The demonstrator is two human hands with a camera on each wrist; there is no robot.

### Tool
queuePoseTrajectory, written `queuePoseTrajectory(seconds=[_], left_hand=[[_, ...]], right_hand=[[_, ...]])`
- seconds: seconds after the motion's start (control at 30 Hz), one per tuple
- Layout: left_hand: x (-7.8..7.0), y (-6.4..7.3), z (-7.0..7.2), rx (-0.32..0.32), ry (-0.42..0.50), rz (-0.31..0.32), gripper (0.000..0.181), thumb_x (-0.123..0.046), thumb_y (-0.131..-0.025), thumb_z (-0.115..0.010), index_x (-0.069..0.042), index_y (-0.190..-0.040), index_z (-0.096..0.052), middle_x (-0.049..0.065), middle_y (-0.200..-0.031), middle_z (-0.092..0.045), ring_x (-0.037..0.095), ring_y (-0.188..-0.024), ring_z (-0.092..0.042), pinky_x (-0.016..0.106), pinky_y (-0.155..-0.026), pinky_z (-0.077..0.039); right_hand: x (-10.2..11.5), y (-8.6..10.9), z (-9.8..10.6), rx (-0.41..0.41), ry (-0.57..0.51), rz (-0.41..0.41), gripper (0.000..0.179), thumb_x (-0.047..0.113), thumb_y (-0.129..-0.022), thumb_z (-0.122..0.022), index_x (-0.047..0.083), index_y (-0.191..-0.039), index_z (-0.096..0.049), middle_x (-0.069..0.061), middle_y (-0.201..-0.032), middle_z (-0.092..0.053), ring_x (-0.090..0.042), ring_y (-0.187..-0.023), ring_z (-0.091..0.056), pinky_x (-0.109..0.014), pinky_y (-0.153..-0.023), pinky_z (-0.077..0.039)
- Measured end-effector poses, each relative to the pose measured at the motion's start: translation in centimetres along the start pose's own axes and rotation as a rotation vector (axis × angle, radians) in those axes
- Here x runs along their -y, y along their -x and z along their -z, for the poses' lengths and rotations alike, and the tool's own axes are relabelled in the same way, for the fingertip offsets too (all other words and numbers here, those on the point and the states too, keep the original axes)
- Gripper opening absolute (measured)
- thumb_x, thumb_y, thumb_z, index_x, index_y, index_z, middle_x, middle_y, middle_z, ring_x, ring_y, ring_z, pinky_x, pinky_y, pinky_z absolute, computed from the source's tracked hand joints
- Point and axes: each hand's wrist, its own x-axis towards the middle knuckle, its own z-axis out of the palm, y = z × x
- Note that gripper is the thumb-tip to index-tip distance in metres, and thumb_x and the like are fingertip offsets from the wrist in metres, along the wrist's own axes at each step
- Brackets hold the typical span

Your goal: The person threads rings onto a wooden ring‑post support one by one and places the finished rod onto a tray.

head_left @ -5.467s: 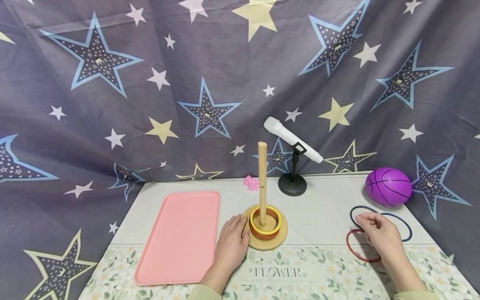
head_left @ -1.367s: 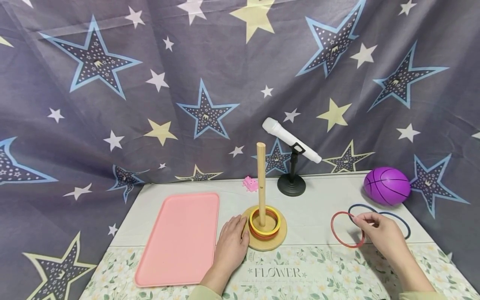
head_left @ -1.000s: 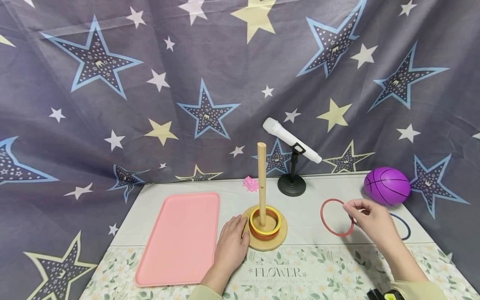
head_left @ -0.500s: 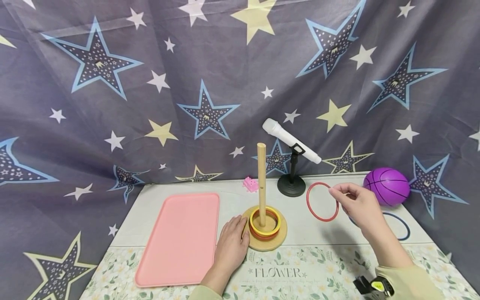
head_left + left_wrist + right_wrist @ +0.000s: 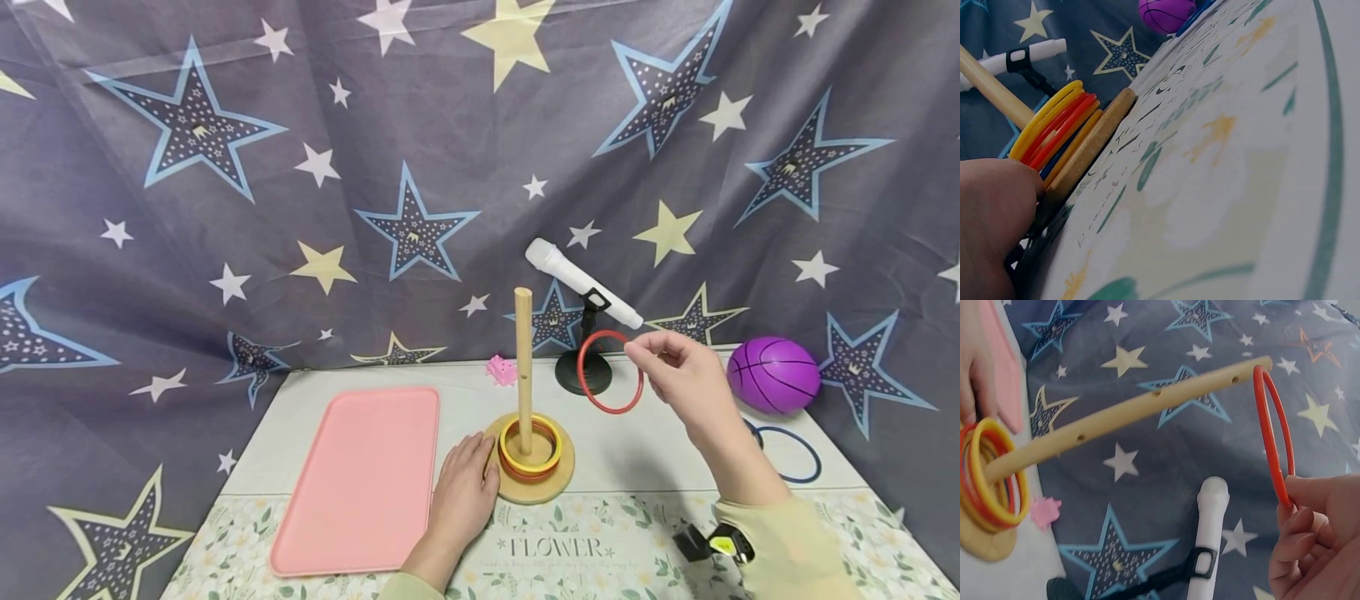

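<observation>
Between thumb and fingers, my right hand (image 5: pixel 678 379) pinches a red ring (image 5: pixel 581 375), held up in the air in front of the microphone stand. In the right wrist view the ring (image 5: pixel 1266 428) hangs near the top of a wooden post (image 5: pixel 1141 409). The post (image 5: pixel 523 358) stands upright on a round wooden base (image 5: pixel 564 483), with several stacked rings around its foot, a yellow ring (image 5: pixel 532 470) on top. My left hand (image 5: pixel 463 492) rests at the left edge of that base, its fingers fairly straight. Part of that hand (image 5: pixel 994 219) shows in the left wrist view.
A pink tray (image 5: pixel 360 479) lies left of the left hand. Behind the post are a small pink object (image 5: pixel 501 369) and a white microphone (image 5: pixel 581 279) on a black stand (image 5: pixel 573 375). A purple ball (image 5: pixel 774 375) and dark blue rings (image 5: pixel 817 468) lie at the right.
My right hand picked up the red ring from the table at the right, then raised it and carried it left, closer to the post. The left hand stays put.
</observation>
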Motion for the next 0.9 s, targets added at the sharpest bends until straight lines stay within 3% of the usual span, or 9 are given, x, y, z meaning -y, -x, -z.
queuePoseTrajectory(seconds=[0.17, 0.57, 0.9], left_hand=[[0.1, 0.0, 0.0, 0.006, 0.001, 0.002, 0.048, -0.018, -0.108, -0.066, -0.001, -0.153, -0.063, 0.022, -0.161, -0.056, 0.042, -0.154, -0.047, 0.058, -0.132, -0.032], [0.1, 0.0, 0.0, 0.005, 0.001, -0.004, 0.048, -0.018, -0.109, -0.065, -0.001, -0.154, -0.063, 0.022, -0.161, -0.056, 0.043, -0.154, -0.047, 0.058, -0.132, -0.031], [0.1, 0.0, 0.1, 0.005, 0.004, -0.006, 0.048, -0.018, -0.109, -0.066, -0.001, -0.154, -0.063, 0.021, -0.161, -0.056, 0.042, -0.154, -0.047, 0.058, -0.132, -0.031]], right_hand=[[1.5, -0.7, -1.3, 0.007, -0.032, 0.044, 0.029, 0.023, -0.103, -0.082, -0.003, -0.111, -0.074, 0.006, -0.071, -0.053, -0.011, -0.059, -0.046, -0.026, -0.048, -0.038], [5.1, -2.0, -4.3, 0.013, -0.122, 0.083, 0.027, 0.026, -0.102, -0.083, 0.001, -0.107, -0.075, 0.006, -0.071, -0.058, -0.01, -0.059, -0.046, -0.023, -0.047, -0.036], [6.1, -3.2, -6.7, 0.004, -0.162, 0.117, 0.023, 0.024, -0.102, -0.083, 0.002, -0.104, -0.076, 0.004, -0.07, -0.054, -0.01, -0.058, -0.042, -0.022, -0.047, -0.033]])
